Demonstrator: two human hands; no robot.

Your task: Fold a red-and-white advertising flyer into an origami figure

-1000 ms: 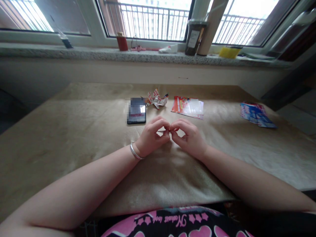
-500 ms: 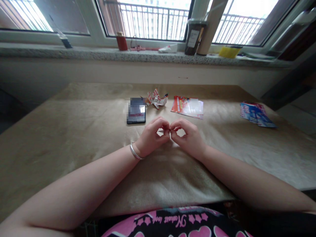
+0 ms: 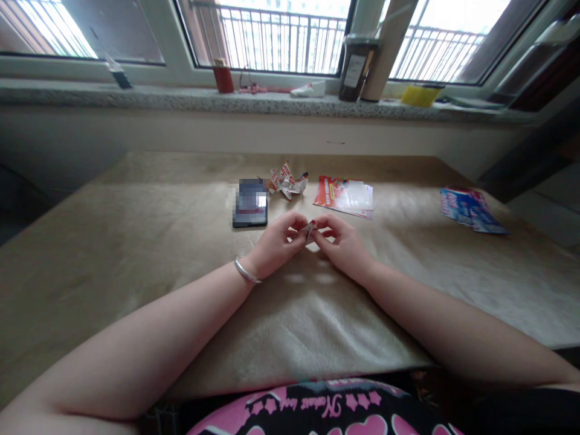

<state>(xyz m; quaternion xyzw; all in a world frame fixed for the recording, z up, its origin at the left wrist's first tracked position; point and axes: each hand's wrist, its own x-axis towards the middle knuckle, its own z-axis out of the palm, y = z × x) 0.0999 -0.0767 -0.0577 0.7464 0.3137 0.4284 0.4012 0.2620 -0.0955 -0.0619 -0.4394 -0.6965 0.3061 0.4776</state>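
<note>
Between my fingertips is a small whitish piece with a red edge (image 3: 310,230), thin and paper-like; its exact kind does not show. My left hand (image 3: 280,238), with a silver bangle at the wrist, pinches it from the left. My right hand (image 3: 343,243) pinches its other side with thumb and forefinger. Both hands are just above the table, their fingertips close together. Beyond them lie a crumpled white-and-red wrapper (image 3: 288,182) and a small stack of red-and-white printed sheets (image 3: 342,196).
A dark phone (image 3: 251,204), partly pixelated, lies left of the wrapper. Blue printed packets (image 3: 471,210) rest at the far right of the cloth-covered table (image 3: 158,241). Along the window sill (image 3: 281,106) stand a red bottle (image 3: 223,76), a dark container (image 3: 357,67) and a yellow item (image 3: 421,95).
The small piece, mostly hidden and edge-on before, is now turned so that its whitish face and red edge show. Both hands have tilted slightly, and the left wrist has shifted a little.
</note>
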